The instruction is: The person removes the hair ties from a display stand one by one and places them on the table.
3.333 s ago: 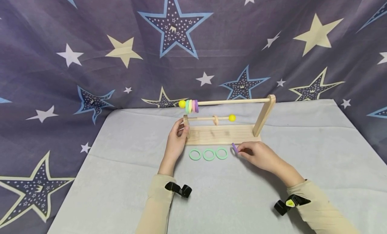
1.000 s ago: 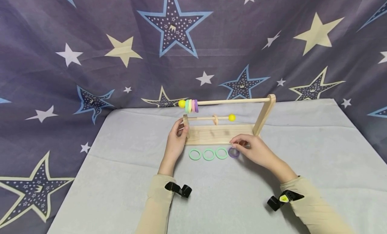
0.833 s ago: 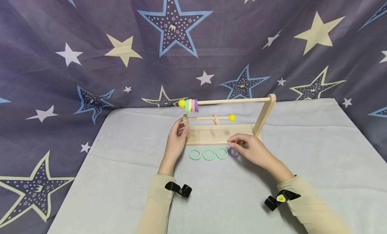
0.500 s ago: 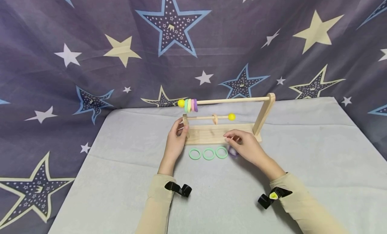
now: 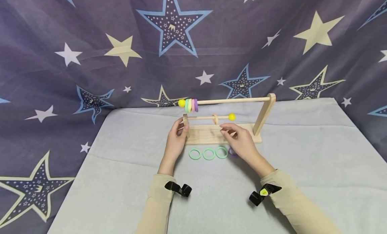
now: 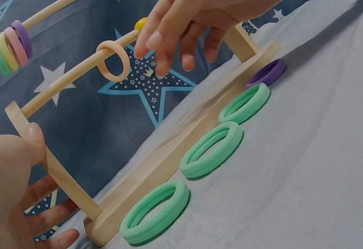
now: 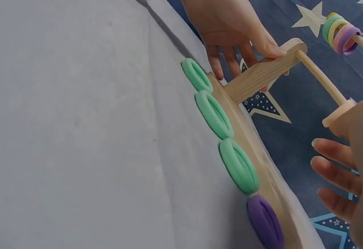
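Note:
My left hand [image 5: 176, 140] grips the short left upright [image 6: 71, 184] of a wooden rack, thumb on the near side and fingers behind it. From this upright runs a lower rod with a yellow ball at its tip; a beige hair tie [image 5: 215, 119] hangs on it. My right hand [image 5: 242, 143] hovers over the rack's base [image 5: 205, 137], fingers loosely bent and holding nothing. Its fingertips are close to the beige hair tie and the ball. In front of the base lie three green hair ties [image 6: 182, 206] and a purple hair tie [image 7: 258, 226] in a row.
The upper rod [image 5: 232, 101] carries green, yellow, pink and purple hair ties beside its own yellow ball [image 5: 181, 103]. A tall right upright [image 5: 264, 114] supports that rod. Grey cloth [image 5: 121, 193] covers the table, and a star-patterned curtain [image 5: 90, 25] hangs behind.
My right hand has laid the purple hair tie down at the row's right end, let go, and moved left and up toward the lower rod. My left hand has stayed put.

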A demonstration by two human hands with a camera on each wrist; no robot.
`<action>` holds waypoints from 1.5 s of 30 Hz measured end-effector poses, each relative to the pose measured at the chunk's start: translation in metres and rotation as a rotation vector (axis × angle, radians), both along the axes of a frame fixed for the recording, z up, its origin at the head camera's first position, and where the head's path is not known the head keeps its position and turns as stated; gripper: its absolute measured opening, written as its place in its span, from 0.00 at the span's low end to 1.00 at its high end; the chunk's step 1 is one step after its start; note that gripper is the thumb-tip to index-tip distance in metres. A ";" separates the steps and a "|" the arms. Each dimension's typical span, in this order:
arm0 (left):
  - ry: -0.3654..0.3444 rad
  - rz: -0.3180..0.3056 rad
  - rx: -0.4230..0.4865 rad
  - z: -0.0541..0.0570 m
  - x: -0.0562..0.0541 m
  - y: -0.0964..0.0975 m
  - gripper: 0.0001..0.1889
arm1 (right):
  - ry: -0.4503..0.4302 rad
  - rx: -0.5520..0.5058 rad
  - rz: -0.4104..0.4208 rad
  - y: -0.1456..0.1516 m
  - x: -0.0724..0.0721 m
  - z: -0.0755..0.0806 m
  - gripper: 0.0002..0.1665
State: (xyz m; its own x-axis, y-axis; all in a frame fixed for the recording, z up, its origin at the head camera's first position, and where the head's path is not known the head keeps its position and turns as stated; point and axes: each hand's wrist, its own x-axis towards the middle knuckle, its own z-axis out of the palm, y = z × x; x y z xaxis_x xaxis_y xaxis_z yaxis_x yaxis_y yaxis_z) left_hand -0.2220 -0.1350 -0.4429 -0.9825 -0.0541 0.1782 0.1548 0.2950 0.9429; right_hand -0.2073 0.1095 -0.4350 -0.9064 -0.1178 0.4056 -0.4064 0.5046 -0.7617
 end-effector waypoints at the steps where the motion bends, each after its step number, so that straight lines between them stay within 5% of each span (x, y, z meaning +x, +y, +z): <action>1: 0.000 0.000 0.001 0.000 0.000 0.000 0.27 | 0.005 -0.009 -0.008 -0.001 -0.001 -0.001 0.11; 31: -0.011 0.002 -0.006 -0.001 0.001 0.000 0.28 | -0.033 -0.087 -0.096 -0.030 -0.007 0.000 0.11; 40: -0.016 -0.003 0.020 -0.002 0.000 0.001 0.28 | 0.017 -0.095 -0.136 -0.031 -0.006 -0.002 0.08; 45: -0.027 -0.008 0.012 0.011 0.005 0.003 0.26 | 0.034 -0.111 -0.140 -0.030 -0.005 -0.001 0.08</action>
State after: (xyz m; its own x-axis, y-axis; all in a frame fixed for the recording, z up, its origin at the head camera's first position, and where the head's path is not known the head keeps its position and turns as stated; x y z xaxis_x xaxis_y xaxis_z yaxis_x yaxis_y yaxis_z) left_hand -0.2166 -0.1318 -0.4318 -0.9874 -0.0484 0.1508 0.1313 0.2822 0.9503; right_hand -0.2125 0.0796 -0.4357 -0.8963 0.0555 0.4400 -0.3648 0.4719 -0.8026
